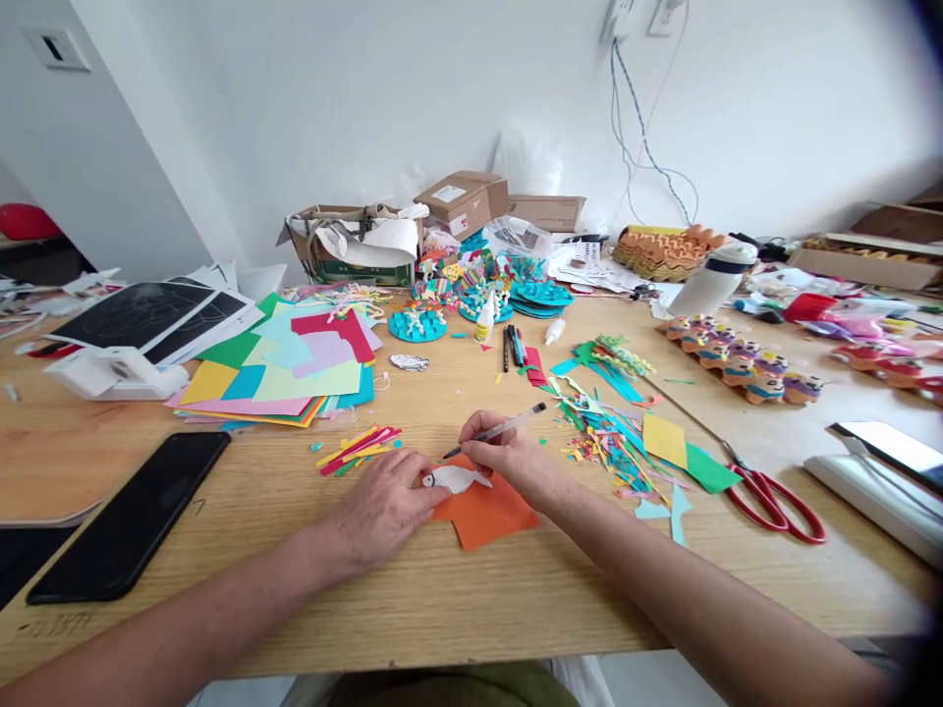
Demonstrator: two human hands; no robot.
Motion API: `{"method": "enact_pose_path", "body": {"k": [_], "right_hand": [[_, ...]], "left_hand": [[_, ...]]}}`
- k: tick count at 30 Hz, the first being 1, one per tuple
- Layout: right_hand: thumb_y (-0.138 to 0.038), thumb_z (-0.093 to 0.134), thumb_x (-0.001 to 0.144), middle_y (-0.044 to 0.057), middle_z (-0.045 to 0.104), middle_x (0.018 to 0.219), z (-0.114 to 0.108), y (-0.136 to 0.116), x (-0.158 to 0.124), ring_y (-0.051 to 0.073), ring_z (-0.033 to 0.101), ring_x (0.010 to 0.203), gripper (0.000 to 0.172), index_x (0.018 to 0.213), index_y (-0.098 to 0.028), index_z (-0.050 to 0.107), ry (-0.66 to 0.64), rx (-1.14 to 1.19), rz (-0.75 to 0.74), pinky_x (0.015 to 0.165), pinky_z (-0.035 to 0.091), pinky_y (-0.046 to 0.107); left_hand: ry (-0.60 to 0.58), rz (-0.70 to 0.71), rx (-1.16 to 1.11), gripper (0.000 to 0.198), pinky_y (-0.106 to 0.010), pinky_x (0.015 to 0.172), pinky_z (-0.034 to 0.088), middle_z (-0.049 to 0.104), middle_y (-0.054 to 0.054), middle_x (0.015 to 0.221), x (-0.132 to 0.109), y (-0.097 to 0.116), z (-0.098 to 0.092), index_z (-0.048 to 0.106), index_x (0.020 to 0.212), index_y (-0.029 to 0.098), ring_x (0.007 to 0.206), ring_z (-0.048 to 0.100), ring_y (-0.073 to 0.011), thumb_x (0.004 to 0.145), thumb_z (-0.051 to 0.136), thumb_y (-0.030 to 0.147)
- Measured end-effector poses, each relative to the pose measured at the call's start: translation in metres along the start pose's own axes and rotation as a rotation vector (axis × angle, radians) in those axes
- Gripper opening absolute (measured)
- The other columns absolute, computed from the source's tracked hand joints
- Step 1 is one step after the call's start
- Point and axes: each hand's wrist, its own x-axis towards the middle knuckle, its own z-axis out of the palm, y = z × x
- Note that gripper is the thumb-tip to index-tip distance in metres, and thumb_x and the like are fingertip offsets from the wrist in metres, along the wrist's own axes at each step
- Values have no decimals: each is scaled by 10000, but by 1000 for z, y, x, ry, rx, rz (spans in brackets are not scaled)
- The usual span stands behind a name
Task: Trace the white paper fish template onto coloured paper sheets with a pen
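Note:
An orange paper sheet (487, 516) lies on the wooden table (471, 599) in front of me. On top of it rests a small white fish-shaped paper cutout (457, 479). My left hand (383, 506) presses its fingertips on the cutout's left end, fingers curled down. My right hand (508, 454) is closed round a pen (498, 429), whose tip touches the cutout's upper edge.
Red-handled scissors (773, 496) lie to the right beside paper scraps (615, 442) and yellow and green pieces. A stack of coloured paper (287, 373) sits at the left, a black phone (129, 516) nearer me. Glue bottle (484, 319), markers, boxes and painted egg cartons (744, 358) fill the back.

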Motion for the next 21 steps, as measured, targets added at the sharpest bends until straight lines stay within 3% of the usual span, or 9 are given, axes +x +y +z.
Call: {"method": "enact_pose_path", "body": {"k": [9, 18, 21], "right_hand": [[-182, 502, 708, -53, 553, 552, 7, -1, -3, 92, 524, 507, 50, 731, -189, 458, -182, -24, -23, 508, 421, 226], [-196, 493, 728, -37, 493, 626, 9, 11, -3, 105, 480, 578, 32, 730, -190, 462, -158, -98, -111, 533, 385, 232], [-209, 485, 737, -30, 496, 645, 9, 14, -3, 114, 478, 598, 29, 739, -197, 459, -152, -118, -116, 548, 386, 241]], "left_hand": [[-37, -31, 37, 352, -398, 798, 393, 447, -52, 1037, -4, 1, -1, 469, 1207, 369, 952, 434, -239, 880, 428, 245], [-5, -77, 98, 480, -389, 788, 403, 445, -46, 993, -6, 8, 0, 357, 1285, 411, 923, 444, -232, 851, 501, 266], [-16, -92, 113, 455, -388, 790, 404, 450, -39, 973, -6, 11, -3, 393, 1257, 401, 911, 446, -224, 840, 524, 276]]}}
